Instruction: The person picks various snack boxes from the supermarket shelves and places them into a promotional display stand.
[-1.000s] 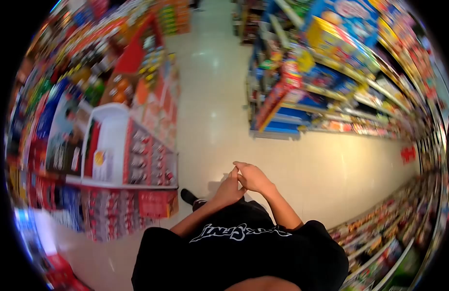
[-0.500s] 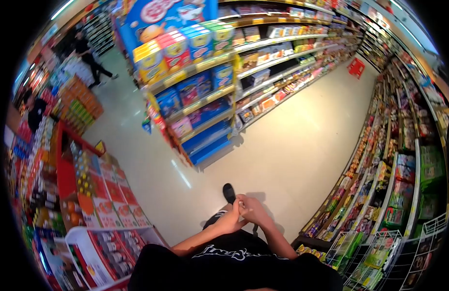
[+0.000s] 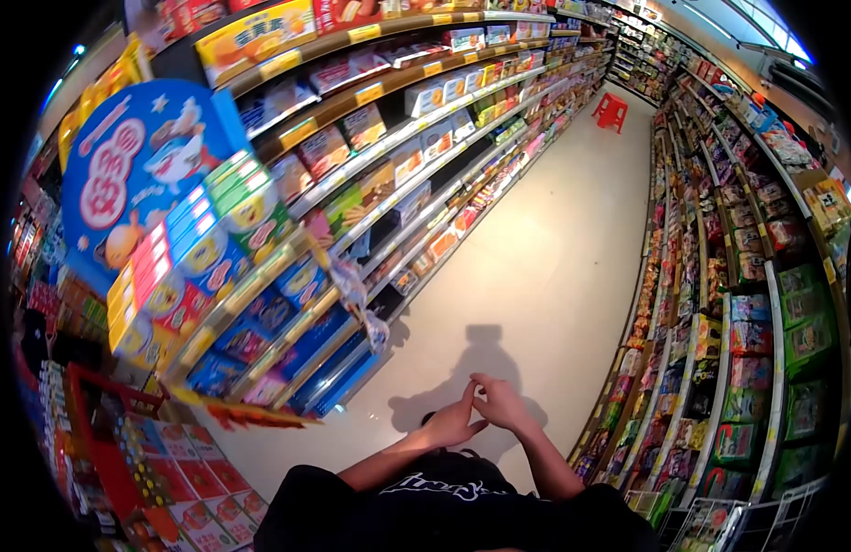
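In front of the black shirt [image 3: 444,520], my left hand [image 3: 450,420] and my right hand [image 3: 499,402] meet at the fingertips. The fingers of both hands are partly stretched out, with a small gap between the palms, and no object shows in either hand. Beneath them lies the pale floor [image 3: 536,267], where my shadow [image 3: 485,354] falls just ahead of the hands.
A blue display [image 3: 136,179] with colourful boxes [image 3: 195,244] stands at the left, beside long stocked shelves [image 3: 389,138]. More shelves [image 3: 711,322] line the right side. A red stool [image 3: 610,112] stands far down the aisle. Red-and-white cartons [image 3: 191,469] are at the lower left.
The view has swung right, into the aisle. The blue display has shifted left and grown nearer, and the people at the left are no longer clearly visible. My hands stay together at the fingertips.
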Available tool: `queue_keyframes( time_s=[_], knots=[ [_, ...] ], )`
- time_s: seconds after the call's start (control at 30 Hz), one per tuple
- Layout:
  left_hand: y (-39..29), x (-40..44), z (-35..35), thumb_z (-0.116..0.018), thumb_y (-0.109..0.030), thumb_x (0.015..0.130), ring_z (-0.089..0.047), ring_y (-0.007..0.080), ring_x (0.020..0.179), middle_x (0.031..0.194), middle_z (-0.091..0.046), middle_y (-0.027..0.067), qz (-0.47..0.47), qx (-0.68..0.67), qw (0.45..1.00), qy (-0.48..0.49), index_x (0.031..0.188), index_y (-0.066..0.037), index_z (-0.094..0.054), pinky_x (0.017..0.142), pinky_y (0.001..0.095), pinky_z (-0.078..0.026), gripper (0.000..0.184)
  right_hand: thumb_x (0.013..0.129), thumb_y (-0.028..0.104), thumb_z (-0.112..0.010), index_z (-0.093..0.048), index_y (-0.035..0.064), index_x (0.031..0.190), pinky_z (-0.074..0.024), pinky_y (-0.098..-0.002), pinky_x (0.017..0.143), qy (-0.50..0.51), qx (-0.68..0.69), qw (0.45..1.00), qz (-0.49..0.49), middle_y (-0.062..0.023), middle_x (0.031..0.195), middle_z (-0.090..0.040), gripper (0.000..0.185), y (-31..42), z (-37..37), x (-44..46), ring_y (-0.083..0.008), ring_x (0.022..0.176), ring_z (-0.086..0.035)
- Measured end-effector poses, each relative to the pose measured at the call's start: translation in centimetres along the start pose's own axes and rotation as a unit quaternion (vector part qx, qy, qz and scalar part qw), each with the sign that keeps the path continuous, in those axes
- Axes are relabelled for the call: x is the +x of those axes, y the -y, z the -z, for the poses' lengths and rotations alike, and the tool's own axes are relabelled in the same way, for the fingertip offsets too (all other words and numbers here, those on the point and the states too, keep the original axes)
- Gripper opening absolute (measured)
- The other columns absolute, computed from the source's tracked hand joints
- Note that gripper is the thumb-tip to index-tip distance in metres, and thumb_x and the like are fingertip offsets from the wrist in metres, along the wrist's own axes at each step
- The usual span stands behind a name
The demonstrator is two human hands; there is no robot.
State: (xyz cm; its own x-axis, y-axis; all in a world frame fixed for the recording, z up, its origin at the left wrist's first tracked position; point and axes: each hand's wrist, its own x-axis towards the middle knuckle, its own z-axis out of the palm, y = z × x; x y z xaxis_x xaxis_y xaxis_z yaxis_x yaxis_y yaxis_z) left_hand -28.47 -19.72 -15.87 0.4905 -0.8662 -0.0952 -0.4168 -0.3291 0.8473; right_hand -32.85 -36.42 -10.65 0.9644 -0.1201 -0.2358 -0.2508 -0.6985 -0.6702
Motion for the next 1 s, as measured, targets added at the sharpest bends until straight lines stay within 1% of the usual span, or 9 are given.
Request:
queue_keyframes(
  time_s=[0.17, 0.27, 0.33, 0.43, 0.5, 0.67, 0.77, 0.87, 1.0],
  knots=[
    [-0.9, 11.1, 6.0, -0.072, -0.032, 0.092, -0.067, 0.0529, 0.096, 0.104, -0.067, 0.0359, -0.027, 0.044, 0.996, 0.076, 0.156, 0.003, -0.012, 0.083, 0.0545, -0.054, 0.094, 0.087, 0.02, -0.071, -0.061, 0.0023, 0.135, -0.0574, -0.0446, 0.089, -0.101, 0.064, 0.992, -0.04, -0.0232, 0.114, -0.072, 0.052, -1.3, 6.9, 5.8, -0.0369, 0.106, -0.072],
    [1.4, 16.9, 7.2, -0.071, -0.033, 0.093, -0.067, 0.0501, 0.1, 0.114, -0.068, 0.0315, -0.038, 0.013, 0.993, 0.111, 0.147, 0.003, -0.03, 0.088, 0.0523, -0.054, 0.077, 0.089, 0.024, -0.07, -0.06, 0.0023, 0.135, -0.0568, -0.0448, 0.089, -0.114, 0.165, 0.977, -0.077, -0.023, 0.113, -0.073, 0.051, -4.6, 7.4, 9.1, -0.0364, 0.105, -0.072],
    [2.7, 20.2, 7.0, -0.068, -0.035, 0.092, -0.07, 0.0446, 0.1, 0.108, -0.072, 0.0274, -0.066, -0.015, 0.996, 0.063, 0.129, 0.005, -0.051, 0.087, 0.0495, -0.055, 0.057, 0.091, 0.027, -0.068, -0.06, 0.0028, 0.132, -0.0562, -0.0458, 0.089, -0.015, 0.117, 0.989, -0.089, -0.0234, 0.113, -0.073, 0.048, -8.0, 7.3, 11.8, -0.0379, 0.104, -0.072],
    [2.2, 25.4, 8.3, -0.069, -0.043, 0.09, -0.071, 0.0415, 0.1, 0.104, -0.073, 0.0262, 0.08, 0.119, 0.962, 0.232, 0.119, 0.006, -0.062, 0.087, 0.0474, -0.056, 0.057, 0.092, 0.034, -0.065, -0.06, 0.004, 0.123, -0.0543, -0.0477, 0.088, 0.121, 0.018, 0.99, -0.069, -0.0249, 0.11, -0.072, 0.043, -10.5, 10.9, 16.4, -0.043, 0.103, -0.069],
    [3.8, 28.3, 7.8, -0.071, -0.05, 0.087, -0.071, 0.0403, 0.103, 0.108, -0.073, 0.0246, 0.068, 0.095, 0.964, 0.24, 0.119, 0.003, -0.065, 0.09, 0.0484, -0.055, 0.062, 0.091, 0.036, -0.065, -0.061, 0.004, 0.12, -0.0532, -0.0487, 0.089, 0.194, -0.027, 0.98, -0.038, -0.0255, 0.108, -0.072, 0.044, -12.6, 13.0, 19.6, -0.0448, 0.103, -0.068],
    [2.2, 38.1, 11.4, -0.071, -0.044, 0.088, -0.066, 0.0435, 0.112, 0.124, -0.067, 0.0266, 0.112, 0.135, 0.963, 0.206, 0.136, 0.003, -0.053, 0.096, 0.0492, -0.053, 0.07, 0.091, 0.042, -0.066, -0.057, 0.0045, 0.14, -0.0489, -0.0465, 0.104, 0.205, -0.088, 0.973, 0.055, -0.0278, 0.133, -0.063, 0.062, -16.1, 20.9, 29.7, -0.0432, 0.122, -0.061],
    [3.4, 43.8, 14.1, -0.069, -0.042, 0.089, -0.062, 0.0449, 0.118, 0.126, -0.064, 0.0295, 0.022, 0.185, 0.982, 0.026, 0.136, 0.007, -0.052, 0.098, 0.0484, -0.052, 0.07, 0.091, 0.041, -0.065, -0.053, 0.0022, 0.143, -0.0466, -0.0449, 0.109, 0.145, -0.061, 0.978, 0.137, -0.0271, 0.138, -0.06, 0.066, -17.2, 25.2, 35.3, -0.0419, 0.127, -0.058],
    [1.9, 47.9, 16.9, -0.069, -0.027, 0.09, -0.058, 0.0448, 0.125, 0.137, -0.056, 0.0265, 0.05, 0.23, 0.97, -0.063, 0.138, 0.005, -0.049, 0.102, 0.0485, -0.05, 0.061, 0.091, 0.033, -0.067, -0.052, 0.0026, 0.144, -0.0463, -0.0449, 0.109, 0.148, -0.072, 0.979, 0.12, -0.0255, 0.139, -0.06, 0.063, -14.9, 29.4, 40.5, -0.0419, 0.128, -0.058],
    [2.5, 50.8, 20.3, -0.068, -0.016, 0.09, -0.052, 0.0453, 0.131, 0.143, -0.048, 0.027, 0.048, 0.041, 0.98, -0.186, 0.141, 0.003, -0.044, 0.109, 0.0478, -0.046, 0.06, 0.09, 0.027, -0.072, -0.054, 0.0028, 0.142, -0.0521, -0.0444, 0.102, 0.127, -0.006, 0.977, 0.171, -0.0236, 0.135, -0.063, 0.06, -12.0, 33.1, 46.3, -0.0384, 0.122, -0.064]
  ],
)
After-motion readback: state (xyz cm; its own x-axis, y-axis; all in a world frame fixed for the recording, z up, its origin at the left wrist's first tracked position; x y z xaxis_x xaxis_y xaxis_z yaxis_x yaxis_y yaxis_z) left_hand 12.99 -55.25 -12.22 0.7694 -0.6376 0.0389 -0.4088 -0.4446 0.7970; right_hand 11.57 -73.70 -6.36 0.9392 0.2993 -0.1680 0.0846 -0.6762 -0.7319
